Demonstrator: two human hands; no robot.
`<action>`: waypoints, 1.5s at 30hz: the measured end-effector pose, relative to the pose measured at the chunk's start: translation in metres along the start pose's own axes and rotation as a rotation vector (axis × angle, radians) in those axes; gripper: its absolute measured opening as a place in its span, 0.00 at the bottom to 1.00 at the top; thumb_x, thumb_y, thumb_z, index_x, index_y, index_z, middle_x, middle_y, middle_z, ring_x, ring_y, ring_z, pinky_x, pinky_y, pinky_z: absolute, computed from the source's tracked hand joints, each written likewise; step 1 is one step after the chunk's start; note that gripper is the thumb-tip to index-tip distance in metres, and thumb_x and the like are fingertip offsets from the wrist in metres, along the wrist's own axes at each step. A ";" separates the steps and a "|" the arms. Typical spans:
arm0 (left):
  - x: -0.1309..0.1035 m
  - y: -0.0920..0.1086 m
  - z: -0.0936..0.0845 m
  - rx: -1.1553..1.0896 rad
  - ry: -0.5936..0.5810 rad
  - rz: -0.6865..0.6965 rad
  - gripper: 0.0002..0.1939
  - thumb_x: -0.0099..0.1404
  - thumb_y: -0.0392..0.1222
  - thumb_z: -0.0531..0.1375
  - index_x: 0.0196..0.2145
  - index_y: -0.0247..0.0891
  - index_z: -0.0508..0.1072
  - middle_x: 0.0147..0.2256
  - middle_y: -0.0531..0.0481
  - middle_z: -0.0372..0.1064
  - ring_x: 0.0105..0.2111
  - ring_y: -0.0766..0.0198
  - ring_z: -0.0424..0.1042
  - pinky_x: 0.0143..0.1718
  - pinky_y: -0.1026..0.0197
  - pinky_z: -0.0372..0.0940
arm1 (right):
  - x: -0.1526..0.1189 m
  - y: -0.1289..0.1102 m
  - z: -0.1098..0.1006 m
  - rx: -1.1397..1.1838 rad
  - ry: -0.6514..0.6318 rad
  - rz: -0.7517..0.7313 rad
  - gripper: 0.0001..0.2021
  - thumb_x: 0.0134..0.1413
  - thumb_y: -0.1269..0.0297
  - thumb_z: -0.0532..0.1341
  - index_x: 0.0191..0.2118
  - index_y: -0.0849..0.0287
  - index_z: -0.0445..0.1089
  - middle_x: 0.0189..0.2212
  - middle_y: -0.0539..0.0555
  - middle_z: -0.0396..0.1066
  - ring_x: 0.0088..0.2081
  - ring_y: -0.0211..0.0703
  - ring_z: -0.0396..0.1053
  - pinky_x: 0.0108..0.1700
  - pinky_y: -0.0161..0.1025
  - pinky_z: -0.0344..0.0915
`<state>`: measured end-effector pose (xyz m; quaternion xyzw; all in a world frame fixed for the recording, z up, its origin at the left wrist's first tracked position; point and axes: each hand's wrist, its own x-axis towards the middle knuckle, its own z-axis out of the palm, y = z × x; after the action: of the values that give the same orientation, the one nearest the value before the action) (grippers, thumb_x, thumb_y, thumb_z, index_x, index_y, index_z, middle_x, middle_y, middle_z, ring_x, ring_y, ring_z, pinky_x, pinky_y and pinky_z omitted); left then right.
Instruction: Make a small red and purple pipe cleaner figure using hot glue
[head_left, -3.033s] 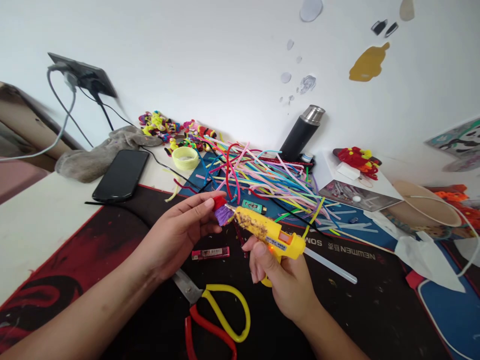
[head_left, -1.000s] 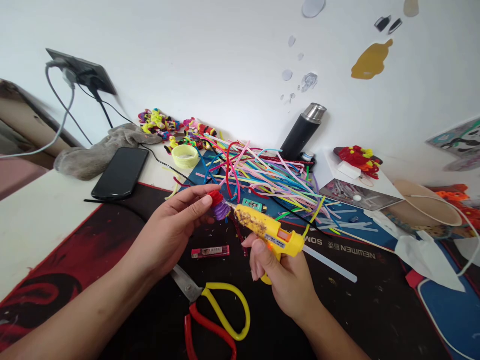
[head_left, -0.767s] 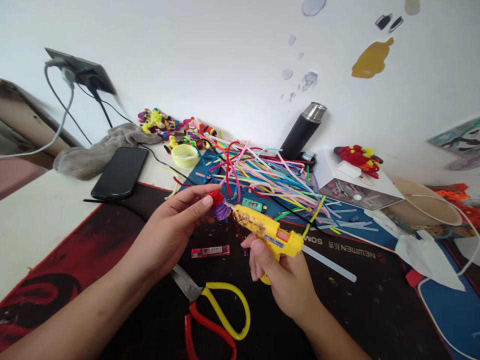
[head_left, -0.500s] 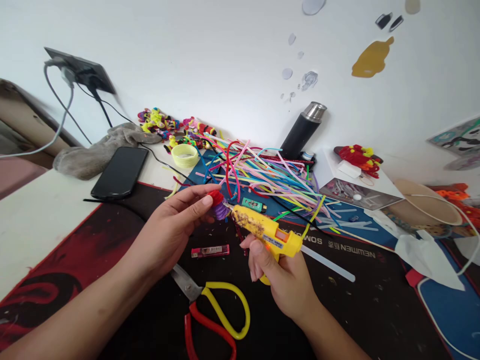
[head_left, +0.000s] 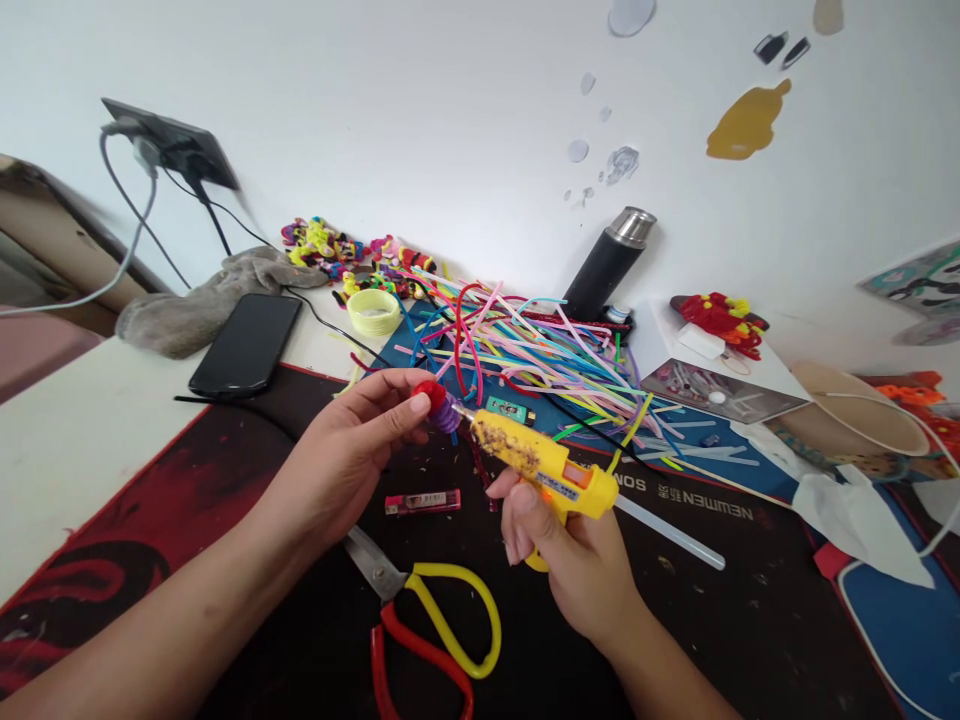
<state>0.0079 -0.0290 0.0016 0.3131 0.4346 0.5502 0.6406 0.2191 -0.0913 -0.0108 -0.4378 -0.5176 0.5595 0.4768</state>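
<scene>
Between thumb and fingers, my left hand (head_left: 358,450) pinches a small red and purple fuzzy piece (head_left: 444,408), its purple coiled part facing right. My right hand (head_left: 559,545) is wrapped round the handle of a yellow glue gun (head_left: 536,458), which has brown stains near its front. The metal nozzle points left and lies at the purple part; whether it touches is too small to tell. A translucent glue stick (head_left: 675,532) sticks out of the gun's back. Under my hands lie a pink lighter (head_left: 422,502) and scissors (head_left: 442,610) with red and yellow handles.
Many coloured pipe cleaners (head_left: 525,345) spread behind my hands, with a green lighter (head_left: 508,409) at their front. A black flask (head_left: 606,265) stands behind them. To the left are a phone (head_left: 246,345), a yellow ring-shaped roll (head_left: 373,313) and small fuzzy figures (head_left: 319,242).
The glue gun and my right hand have shifted slightly right and down. The fuzzy piece has turned a little, showing more of its purple coils. The camera view has shifted slightly.
</scene>
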 end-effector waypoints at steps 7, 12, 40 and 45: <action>0.000 0.000 -0.001 -0.015 0.002 0.021 0.20 0.52 0.48 0.85 0.39 0.39 0.88 0.42 0.49 0.76 0.39 0.63 0.71 0.36 0.67 0.71 | -0.001 0.003 0.001 -0.018 -0.030 0.002 0.24 0.73 0.40 0.66 0.35 0.59 0.76 0.21 0.45 0.63 0.23 0.36 0.65 0.27 0.34 0.64; 0.000 0.000 -0.001 -0.016 -0.002 0.025 0.20 0.52 0.48 0.85 0.38 0.40 0.87 0.41 0.50 0.77 0.39 0.64 0.70 0.36 0.67 0.70 | -0.001 0.002 0.002 -0.030 -0.023 0.034 0.25 0.71 0.38 0.67 0.38 0.59 0.77 0.20 0.45 0.62 0.21 0.35 0.64 0.25 0.33 0.64; -0.002 0.003 0.001 0.019 -0.022 -0.005 0.22 0.49 0.50 0.85 0.38 0.41 0.87 0.38 0.51 0.78 0.34 0.66 0.70 0.34 0.68 0.69 | -0.005 0.005 0.000 -0.145 -0.007 0.104 0.30 0.69 0.32 0.64 0.34 0.58 0.74 0.20 0.47 0.64 0.21 0.37 0.64 0.24 0.35 0.60; -0.003 0.004 0.003 0.028 -0.026 -0.012 0.22 0.48 0.50 0.86 0.37 0.41 0.86 0.37 0.52 0.77 0.34 0.66 0.70 0.34 0.68 0.69 | -0.005 0.005 0.000 -0.147 -0.023 0.077 0.29 0.71 0.34 0.63 0.32 0.58 0.72 0.19 0.47 0.64 0.21 0.37 0.63 0.24 0.35 0.59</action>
<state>0.0083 -0.0310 0.0072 0.3268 0.4357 0.5361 0.6449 0.2190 -0.0961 -0.0153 -0.4847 -0.5454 0.5430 0.4156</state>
